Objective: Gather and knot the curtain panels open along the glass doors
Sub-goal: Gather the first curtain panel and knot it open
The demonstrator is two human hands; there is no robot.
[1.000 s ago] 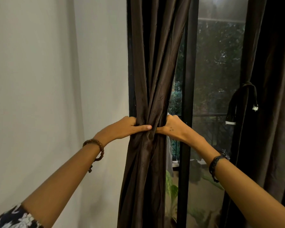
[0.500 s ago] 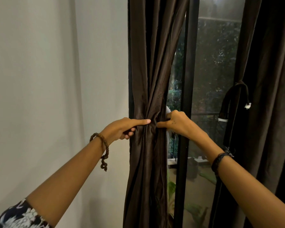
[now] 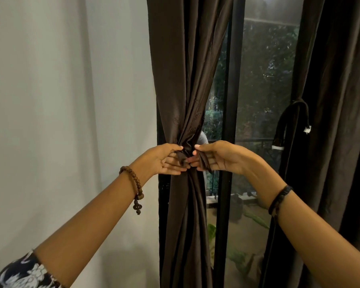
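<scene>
A dark brown curtain panel hangs gathered at the left side of the glass doors, pinched into a narrow waist at mid height. My left hand grips a strip of dark fabric at the left of that waist. My right hand pinches another strip of the same fabric at the right of it, thumb on top. The two hands almost meet in front of the gathered cloth. A second dark curtain panel hangs at the right, tied back by a dark band.
A white wall fills the left. A black door frame post stands just right of the gathered curtain. Through the glass I see a balcony railing, plants and a pot outside.
Both hands have turned palm up and moved from squeezing the bunched curtain to holding fabric strips at its front. The gathered waist looks tighter.
</scene>
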